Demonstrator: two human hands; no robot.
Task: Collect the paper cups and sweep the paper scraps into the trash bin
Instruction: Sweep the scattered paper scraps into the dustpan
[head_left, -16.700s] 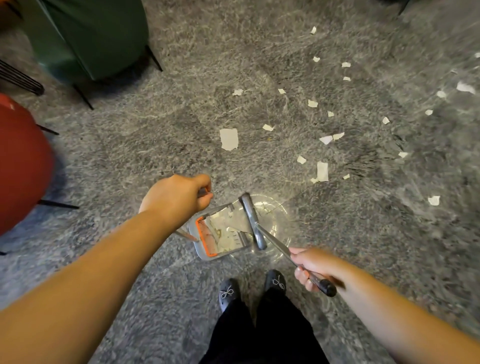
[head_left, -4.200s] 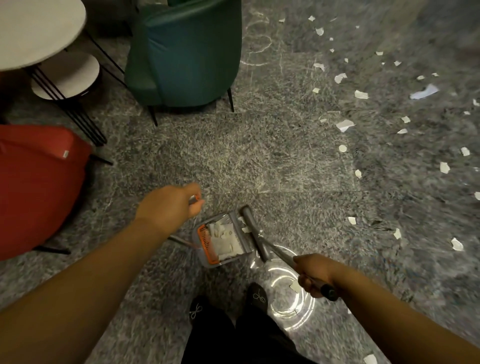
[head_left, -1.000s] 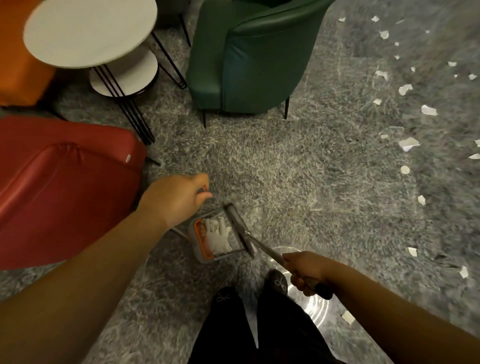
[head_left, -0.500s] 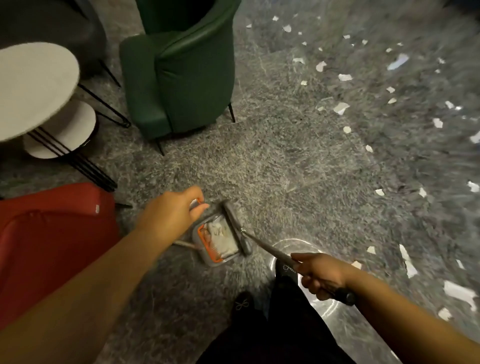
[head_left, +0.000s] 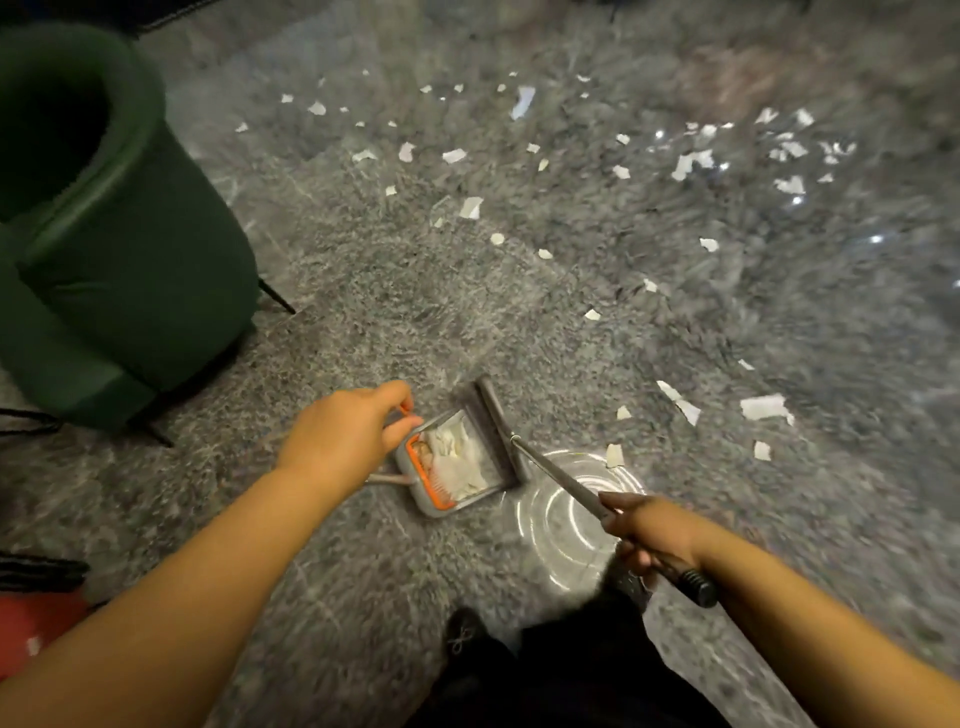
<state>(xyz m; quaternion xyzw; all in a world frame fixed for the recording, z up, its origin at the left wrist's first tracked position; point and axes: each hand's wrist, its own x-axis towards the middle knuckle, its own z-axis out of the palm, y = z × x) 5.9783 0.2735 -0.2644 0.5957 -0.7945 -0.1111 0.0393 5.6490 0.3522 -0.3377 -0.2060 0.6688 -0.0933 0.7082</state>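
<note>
Place: I read this as a lounge or café seating area | cues: green tub armchair (head_left: 119, 270), polished grey stone floor (head_left: 395, 291)

1. From where I stand, no writing, label, brand or number can be read anywhere.
2. The picture is blurred, and any fine print is too smeared to tell.

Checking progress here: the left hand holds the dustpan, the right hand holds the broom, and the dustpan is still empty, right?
Not quite. The head view shows the dustpan already holds paper scraps. The rest stands: left hand holds it, right hand holds the broom.
</note>
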